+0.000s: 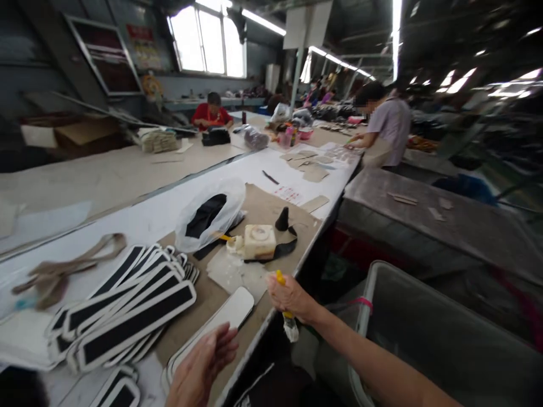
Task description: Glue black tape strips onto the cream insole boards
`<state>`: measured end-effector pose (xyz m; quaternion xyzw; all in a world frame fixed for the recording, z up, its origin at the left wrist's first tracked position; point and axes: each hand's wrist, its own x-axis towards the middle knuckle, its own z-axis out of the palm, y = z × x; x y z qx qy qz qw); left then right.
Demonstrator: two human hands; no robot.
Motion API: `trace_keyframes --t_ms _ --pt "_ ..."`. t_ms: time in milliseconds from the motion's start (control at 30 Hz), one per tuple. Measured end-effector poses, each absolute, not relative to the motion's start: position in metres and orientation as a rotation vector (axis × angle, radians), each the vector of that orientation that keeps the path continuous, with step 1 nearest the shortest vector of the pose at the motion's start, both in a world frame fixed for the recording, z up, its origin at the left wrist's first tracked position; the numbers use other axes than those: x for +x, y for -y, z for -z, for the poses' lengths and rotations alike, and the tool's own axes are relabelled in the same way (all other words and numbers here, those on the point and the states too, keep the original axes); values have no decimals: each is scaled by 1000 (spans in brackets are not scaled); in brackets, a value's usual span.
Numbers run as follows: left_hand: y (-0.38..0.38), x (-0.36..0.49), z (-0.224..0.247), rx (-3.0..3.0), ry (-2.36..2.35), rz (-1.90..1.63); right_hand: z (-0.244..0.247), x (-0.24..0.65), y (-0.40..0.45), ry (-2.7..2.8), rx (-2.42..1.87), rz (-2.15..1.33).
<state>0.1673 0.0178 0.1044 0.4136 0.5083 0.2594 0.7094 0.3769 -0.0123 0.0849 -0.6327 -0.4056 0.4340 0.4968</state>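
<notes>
In my right hand (292,297) is a yellow-handled brush (291,327), its bristles down and coated in something white, just off the table's front edge. My left hand (201,362) has its fingers stretched out and spread over a small stack of long white rounded strips (220,316); whether it touches them I cannot tell. Left of it lies a fanned pile of white-edged strips with black centres (136,322). Beyond my hands, a stained off-white square container (259,242) stands on brown board, beside a whitish smeared sheet (237,274).
A clear plastic bag with black material (212,215) lies behind the container, near a black cone-shaped thing (282,219). A large grey bin (424,316) stands at my right, below the table edge. Two people work farther off, one in red (212,116), one in lilac (388,127).
</notes>
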Motion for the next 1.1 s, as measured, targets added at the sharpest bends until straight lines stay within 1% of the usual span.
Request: trace_keyframes --t_ms 100,200,367,500,600,733,867,967,1000,1100 --pt "-21 174 -103 928 -1078 -566 -88 368 9 797 -1344 -1309" --pt "-20 182 -105 1038 -1043 -594 -93 353 7 832 -1343 -1395" --pt "-20 184 -99 1242 -996 -835 -89 323 1 946 -1315 -1558" --pt "-20 170 -95 1332 -1078 -976 -84 303 -10 930 -1240 -1676" --pt "-18 158 -100 1417 -1139 -1018 -79 292 -22 1151 -1250 -1613" --pt "-13 137 -100 1341 -1280 -924 -67 289 -47 1403 -1421 -1451" --pt "2 98 -68 1132 -1508 -765 -53 297 -80 1757 -1696 -1067" --pt "20 60 -37 1226 -1673 -423 -45 302 -102 2039 -1874 -833" --pt "25 49 -29 1320 -1717 -388 -43 302 -109 2106 -1924 -762" --pt "31 30 -14 1433 -1815 -443 -39 297 -123 2223 -2027 -644"
